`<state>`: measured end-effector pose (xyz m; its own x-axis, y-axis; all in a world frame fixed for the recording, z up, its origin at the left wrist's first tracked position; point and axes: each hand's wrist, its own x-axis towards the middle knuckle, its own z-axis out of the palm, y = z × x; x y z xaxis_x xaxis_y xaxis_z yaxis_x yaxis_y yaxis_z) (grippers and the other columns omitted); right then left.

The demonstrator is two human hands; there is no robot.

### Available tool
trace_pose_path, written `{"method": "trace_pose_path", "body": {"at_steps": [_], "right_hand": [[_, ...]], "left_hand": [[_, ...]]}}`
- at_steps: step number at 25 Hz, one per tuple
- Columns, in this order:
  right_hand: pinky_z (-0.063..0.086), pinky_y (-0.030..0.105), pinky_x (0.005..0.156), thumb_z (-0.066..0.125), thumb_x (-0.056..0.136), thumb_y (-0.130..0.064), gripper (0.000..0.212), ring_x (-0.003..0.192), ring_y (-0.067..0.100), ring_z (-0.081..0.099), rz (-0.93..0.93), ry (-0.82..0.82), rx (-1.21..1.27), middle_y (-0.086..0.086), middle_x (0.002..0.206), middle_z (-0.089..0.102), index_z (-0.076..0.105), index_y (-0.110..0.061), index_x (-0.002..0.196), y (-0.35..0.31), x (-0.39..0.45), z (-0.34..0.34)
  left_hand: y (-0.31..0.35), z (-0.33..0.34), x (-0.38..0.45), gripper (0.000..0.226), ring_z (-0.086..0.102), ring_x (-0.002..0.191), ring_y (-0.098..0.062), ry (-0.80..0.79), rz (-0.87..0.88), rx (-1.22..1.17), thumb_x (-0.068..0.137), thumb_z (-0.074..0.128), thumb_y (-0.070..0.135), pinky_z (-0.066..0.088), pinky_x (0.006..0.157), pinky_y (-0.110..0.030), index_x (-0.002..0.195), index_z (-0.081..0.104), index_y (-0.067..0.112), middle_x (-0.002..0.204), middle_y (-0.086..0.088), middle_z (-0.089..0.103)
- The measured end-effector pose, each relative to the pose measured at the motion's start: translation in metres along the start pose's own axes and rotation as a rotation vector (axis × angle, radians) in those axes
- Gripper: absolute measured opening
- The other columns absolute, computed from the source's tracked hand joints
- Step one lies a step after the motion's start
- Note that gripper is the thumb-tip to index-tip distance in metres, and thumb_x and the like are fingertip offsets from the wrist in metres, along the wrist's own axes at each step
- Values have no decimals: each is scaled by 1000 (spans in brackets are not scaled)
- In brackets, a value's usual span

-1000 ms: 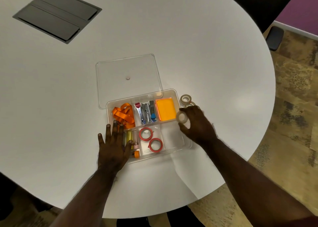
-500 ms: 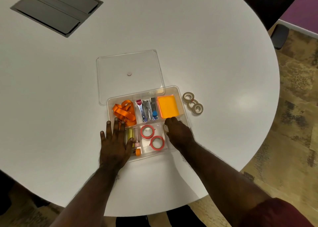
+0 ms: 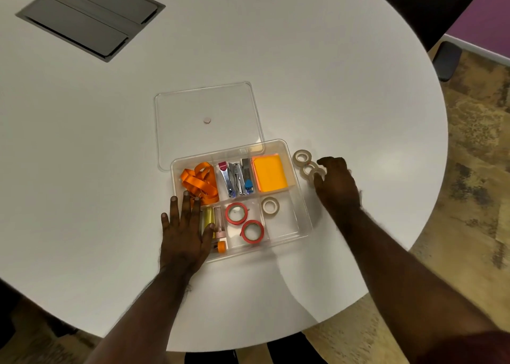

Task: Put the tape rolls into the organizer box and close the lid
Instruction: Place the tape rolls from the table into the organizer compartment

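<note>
The left hand (image 3: 185, 234) lies flat, fingers spread, on the left edge of the organizer box (image 3: 300, 198), holding nothing. One beige roll (image 3: 270, 206) sits in the near right compartment beside two red rolls (image 3: 236, 213). Three beige rolls (image 3: 302, 156) wait just right of the box. The right hand (image 3: 335, 184) curls over the nearest, fingers closing but, it seems, not yet lifting. Next comes a pinch and carry; the lid (image 3: 207, 101) lies open behind.

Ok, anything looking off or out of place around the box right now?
Nothing damaged or spilled. Three beige tape rolls are on the table beside the organizer box, where the right hand reaches them. The clear lid lies flat behind the box.
</note>
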<state>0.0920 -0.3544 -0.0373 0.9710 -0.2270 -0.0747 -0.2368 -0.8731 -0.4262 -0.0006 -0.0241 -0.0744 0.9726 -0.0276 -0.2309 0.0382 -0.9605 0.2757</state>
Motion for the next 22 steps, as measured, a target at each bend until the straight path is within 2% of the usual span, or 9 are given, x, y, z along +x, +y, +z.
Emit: {"method": "trace_pose_path", "body": {"at_steps": [2,4,7,11,15,17,19,22], "right_hand": [[52,46,87,65,87,-20,48,106,39,58,4,-190,-134,17,129,50,50,-9,131,14,11,2],[52,48,88,72,83,-24,60,106,40,58,-10,-300,-175,19,129,47,45,-7,134,20,15,9],[54,48,84,73,82,-24,55,101,41,60,40,-258,-160,19,121,51,47,-6,127,21,19,23],[53,44,76,63,88,-23,39,97,39,62,46,-156,-218,18,113,54,50,-8,121,19,19,32],[54,46,81,68,84,-23,48,99,40,62,35,-92,-24,17,121,53,49,-8,126,22,19,23],[54,44,82,70,82,-24,53,99,34,64,-25,-42,113,12,126,52,49,-11,129,17,17,13],[54,36,80,72,81,-27,55,96,25,65,-121,-43,200,7,126,53,49,-16,129,6,12,1],[47,24,73,76,78,-33,55,90,18,64,-296,-178,192,3,120,56,52,-19,125,-15,-9,-6]], "left_hand": [[1,0,1,83,-9,151,-30,3,-8,-13,87,5,68,9,120,-62,154,6,19,164,-7,0],[1,1,1,82,-10,151,-30,7,-8,-16,88,6,67,10,120,-62,154,6,19,165,-7,-1],[1,2,0,79,-5,151,-32,21,4,-4,91,10,63,14,118,-63,154,11,17,164,-9,4],[-1,4,0,75,-2,151,-34,31,14,8,93,17,60,16,117,-64,154,15,16,164,-11,7],[-2,6,0,75,-5,151,-33,33,8,0,92,22,58,15,118,-64,154,13,17,164,-9,6],[-1,5,0,75,-4,151,-33,33,6,-3,92,22,58,15,118,-64,154,13,17,164,-10,6],[0,4,0,75,-3,151,-34,32,7,-1,92,22,58,15,118,-64,154,13,17,164,-10,7],[1,3,-1,76,-3,151,-34,32,2,-12,92,19,60,15,118,-64,153,13,16,164,-11,7]]}}
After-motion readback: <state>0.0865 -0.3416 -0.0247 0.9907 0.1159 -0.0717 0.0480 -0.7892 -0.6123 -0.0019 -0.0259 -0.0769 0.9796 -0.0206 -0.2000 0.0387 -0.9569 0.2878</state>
